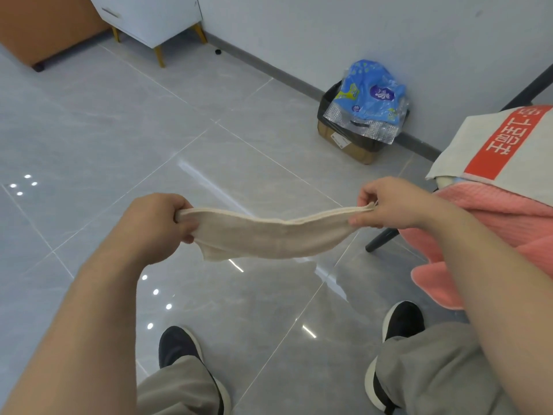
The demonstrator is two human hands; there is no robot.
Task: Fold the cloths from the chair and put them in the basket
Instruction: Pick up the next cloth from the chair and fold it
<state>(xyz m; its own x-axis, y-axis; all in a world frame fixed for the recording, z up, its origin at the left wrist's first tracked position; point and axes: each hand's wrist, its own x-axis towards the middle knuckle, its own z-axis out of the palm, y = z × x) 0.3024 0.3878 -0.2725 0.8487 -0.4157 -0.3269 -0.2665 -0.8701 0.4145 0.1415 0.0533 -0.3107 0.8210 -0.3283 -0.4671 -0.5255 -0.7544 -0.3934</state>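
Above the grey tiled floor (89,130), a beige cloth (269,232) is stretching left to right, sagging mid-span. The left hand (155,223) is clenching one end; the right hand (386,203) is pinching the other, beside the chair's pink towel (508,223).

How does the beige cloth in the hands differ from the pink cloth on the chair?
The beige cloth is stretched in air between left hand and right hand; the pink cloth lies draped over the chair. A red-banded white cloth lies on the pink cloth; nothing lies on the beige cloth. Both are soft fabric.
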